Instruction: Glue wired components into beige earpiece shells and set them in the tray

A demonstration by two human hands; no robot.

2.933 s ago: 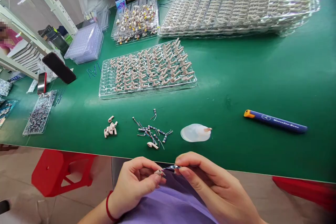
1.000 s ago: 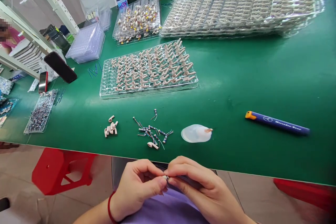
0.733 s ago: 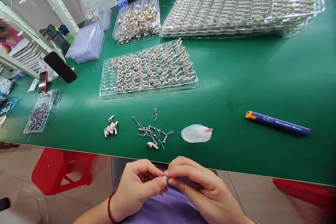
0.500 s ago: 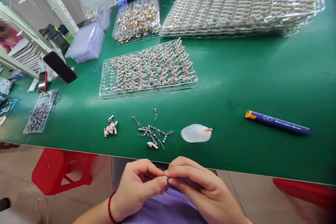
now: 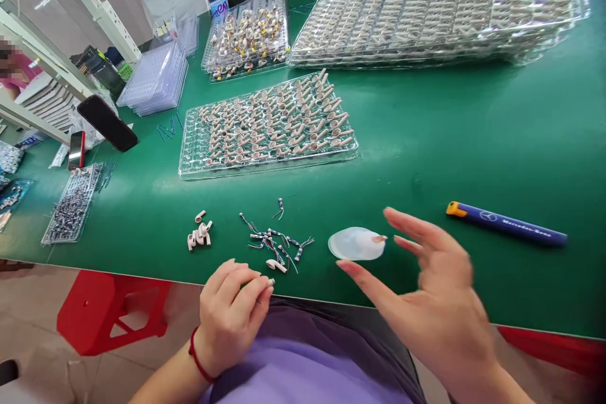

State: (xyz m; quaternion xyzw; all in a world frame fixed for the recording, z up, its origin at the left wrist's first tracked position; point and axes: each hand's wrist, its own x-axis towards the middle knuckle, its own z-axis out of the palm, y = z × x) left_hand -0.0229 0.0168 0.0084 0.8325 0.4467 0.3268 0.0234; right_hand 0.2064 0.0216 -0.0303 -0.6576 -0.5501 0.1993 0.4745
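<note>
My left hand is closed at the table's near edge, pinching a small pinkish earbud shell between thumb and fingertips. My right hand is raised over the table with fingers spread and nothing in it, close to a clear round dish. A loose bunch of small wired parts and one more shell lie just beyond my left hand. A little heap of pinkish shells sits to the left of them.
A clear tray of pinkish shells lies mid-table, with stacked trays behind and another filled tray near other people's hands. A blue utility knife lies right. Phones and a small parts tray sit left. Red stools stand below.
My hands have come apart. The right hand let go and lifted with fingers spread toward the clear dish. The left hand kept the small shell and moved slightly left and up.
</note>
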